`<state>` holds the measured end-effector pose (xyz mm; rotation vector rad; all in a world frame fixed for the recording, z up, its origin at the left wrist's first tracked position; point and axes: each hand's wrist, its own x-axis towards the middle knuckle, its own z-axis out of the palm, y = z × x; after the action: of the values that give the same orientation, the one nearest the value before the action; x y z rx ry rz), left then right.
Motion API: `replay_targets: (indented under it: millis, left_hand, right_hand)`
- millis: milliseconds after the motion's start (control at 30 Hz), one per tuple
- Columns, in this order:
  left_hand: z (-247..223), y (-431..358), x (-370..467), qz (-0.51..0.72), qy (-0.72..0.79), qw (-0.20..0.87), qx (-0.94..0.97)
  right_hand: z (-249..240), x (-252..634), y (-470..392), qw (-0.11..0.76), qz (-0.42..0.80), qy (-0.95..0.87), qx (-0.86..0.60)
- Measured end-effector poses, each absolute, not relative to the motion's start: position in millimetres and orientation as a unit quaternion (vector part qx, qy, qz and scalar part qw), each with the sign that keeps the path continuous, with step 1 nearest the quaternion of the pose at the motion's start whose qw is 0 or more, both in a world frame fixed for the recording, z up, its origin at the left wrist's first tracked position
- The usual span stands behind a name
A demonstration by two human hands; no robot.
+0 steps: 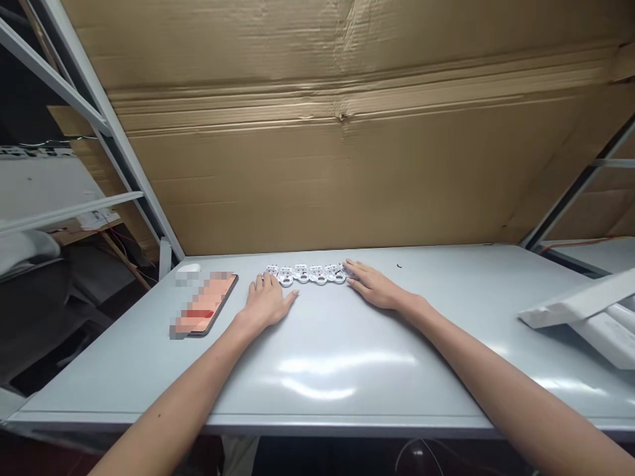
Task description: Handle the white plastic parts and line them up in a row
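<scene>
A row of several small white plastic pieces (318,274), each with a ring-like lower end and reddish dots, lies side by side on the grey-white table (347,344). At the row's left end rests my left hand (266,299), palm down, fingertips over the outermost piece and thumb stretched to the right. My right hand (373,283) lies flat at the right end, its fingers touching or covering part of the last piece. Neither hand grips anything. The pieces under the fingertips are partly hidden.
Left of my left hand lies a phone (213,307) with a lit, partly blurred screen. A white round object (188,268) sits behind it. White boxes or panels (590,307) stand at the right. Cardboard (342,178) walls the back; a metal frame post (124,145) rises at left.
</scene>
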<state>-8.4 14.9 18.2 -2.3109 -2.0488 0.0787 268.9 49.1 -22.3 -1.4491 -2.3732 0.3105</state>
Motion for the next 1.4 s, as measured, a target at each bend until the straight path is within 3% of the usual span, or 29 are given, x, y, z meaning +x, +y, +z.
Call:
replay_targets:
  millis: [333, 733, 1400]
  left_hand:
    - [20, 13, -15, 0.062, -0.628, -0.035, -0.775]
    - [19, 15, -19, 0.046, -0.635, -0.061, -0.768]
    - [12, 21, -16, 0.006, -0.623, -0.067, -0.780]
  right_hand:
    - [0, 245, 19, 0.147, -0.016, -0.852, -0.503]
    - [-5, 231, 8, 0.077, -0.011, -0.856, -0.511]
    - [-5, 236, 12, 0.092, -0.014, -0.852, -0.515]
